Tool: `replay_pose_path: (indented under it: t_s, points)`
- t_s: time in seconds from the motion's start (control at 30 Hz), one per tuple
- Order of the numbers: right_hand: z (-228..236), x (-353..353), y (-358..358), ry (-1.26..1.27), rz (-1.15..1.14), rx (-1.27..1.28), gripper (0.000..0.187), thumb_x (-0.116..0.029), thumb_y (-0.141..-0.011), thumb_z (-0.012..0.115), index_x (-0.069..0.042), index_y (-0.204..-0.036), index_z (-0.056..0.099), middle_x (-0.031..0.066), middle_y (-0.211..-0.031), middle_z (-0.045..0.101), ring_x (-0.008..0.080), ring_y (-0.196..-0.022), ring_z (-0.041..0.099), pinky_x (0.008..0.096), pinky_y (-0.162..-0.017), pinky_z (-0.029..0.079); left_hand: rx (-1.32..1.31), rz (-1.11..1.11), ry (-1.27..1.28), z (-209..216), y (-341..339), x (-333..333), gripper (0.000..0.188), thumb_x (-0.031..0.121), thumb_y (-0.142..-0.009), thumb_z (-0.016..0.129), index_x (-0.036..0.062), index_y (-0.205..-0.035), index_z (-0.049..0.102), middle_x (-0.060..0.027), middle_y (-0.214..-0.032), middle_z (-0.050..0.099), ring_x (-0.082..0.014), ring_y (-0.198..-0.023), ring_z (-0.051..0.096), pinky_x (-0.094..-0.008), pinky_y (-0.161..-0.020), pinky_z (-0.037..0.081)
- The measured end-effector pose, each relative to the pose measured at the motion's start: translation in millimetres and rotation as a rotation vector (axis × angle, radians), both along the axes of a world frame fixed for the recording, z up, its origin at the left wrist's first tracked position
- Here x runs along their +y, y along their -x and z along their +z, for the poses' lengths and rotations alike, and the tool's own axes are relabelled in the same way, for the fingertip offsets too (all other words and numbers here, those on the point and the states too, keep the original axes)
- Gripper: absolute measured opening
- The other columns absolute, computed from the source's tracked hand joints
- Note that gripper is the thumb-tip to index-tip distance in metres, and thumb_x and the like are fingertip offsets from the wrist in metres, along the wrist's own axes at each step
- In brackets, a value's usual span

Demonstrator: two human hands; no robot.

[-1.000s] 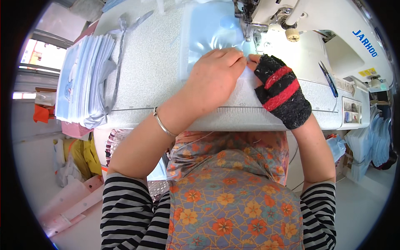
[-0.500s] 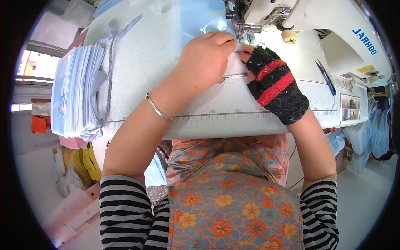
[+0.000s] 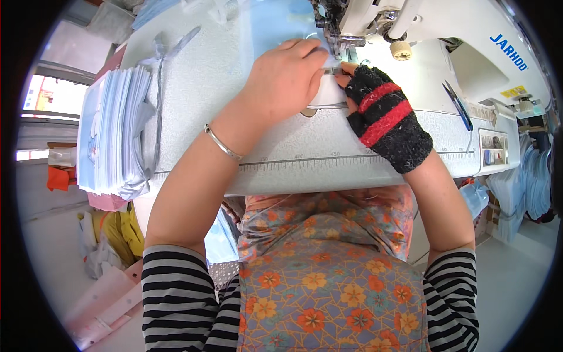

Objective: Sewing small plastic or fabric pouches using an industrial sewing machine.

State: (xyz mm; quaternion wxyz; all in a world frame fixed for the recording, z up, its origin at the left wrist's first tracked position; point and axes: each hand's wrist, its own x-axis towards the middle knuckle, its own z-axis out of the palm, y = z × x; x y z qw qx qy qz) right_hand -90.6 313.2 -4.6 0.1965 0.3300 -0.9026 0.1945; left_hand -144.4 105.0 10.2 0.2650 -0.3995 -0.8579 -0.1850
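Observation:
A shiny light blue sheet [image 3: 275,26] lies on the sewing machine's bed, running back beside the presser foot [image 3: 353,41]. My left hand [image 3: 287,79], bare and with a silver bangle at the wrist, rests over the sheet's near end, its fingers bent and pressed together on it. On my right hand [image 3: 387,114] is a black fingerless knit glove with red stripes. Its fingertips are closed at the sheet's near right edge, close to the foot. Part of the sheet's edge is hidden under my fingers.
A thick stack of folded light blue pieces [image 3: 114,132] stands at the table's left, beside a grey strip [image 3: 158,105]. Thread snips [image 3: 457,105] lie to the right, near a small parts tray [image 3: 494,148]. The white machine arm [image 3: 469,20] overhangs the right side.
My left hand has shifted slightly left and away from me along the sheet, and its fingers are a little more spread. My right hand has barely moved.

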Motion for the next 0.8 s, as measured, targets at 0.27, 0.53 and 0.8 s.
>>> replay_pose_path:
  t_s: [0.27, 0.53, 0.8]
  points:
    - [4, 5, 3, 0.161, -0.016, -0.007, 0.031, 0.004, -0.081, 0.058, -0.002, -0.111, 0.067, 0.0184, -0.12, 0.063, 0.0361, -0.103, 0.063, 0.0416, -0.089, 0.052, -0.327, -0.017, 0.372, 18, -11, -15, 0.021, 0.021, -0.088, 0.063, 0.0073, -0.103, 0.068, -0.0093, -0.109, 0.064, -0.0292, -0.1, 0.063, -0.0402, -0.081, 0.054]
    - [6, 4, 0, 0.104, 0.073, -0.107, 0.039, 0.004, -0.077, 0.057, -0.003, -0.114, 0.065, 0.0171, -0.121, 0.064, 0.0374, -0.109, 0.06, 0.0434, -0.095, 0.05, -0.195, 0.012, 0.163, -5, -40, -9, 0.042, 0.028, -0.089, 0.063, 0.0066, -0.126, 0.059, -0.0167, -0.14, 0.053, -0.0363, -0.134, 0.046, -0.0594, -0.107, 0.037]
    - [4, 2, 4, 0.036, 0.047, -0.03, 0.034, 0.004, -0.082, 0.052, -0.004, -0.112, 0.065, 0.0166, -0.119, 0.064, 0.0363, -0.11, 0.06, 0.0426, -0.097, 0.049, -0.715, 0.278, -0.031, 67, 64, -148, 0.033, 0.028, -0.092, 0.06, 0.0049, -0.115, 0.067, -0.0161, -0.122, 0.065, -0.0353, -0.108, 0.063, -0.0407, -0.095, 0.05]
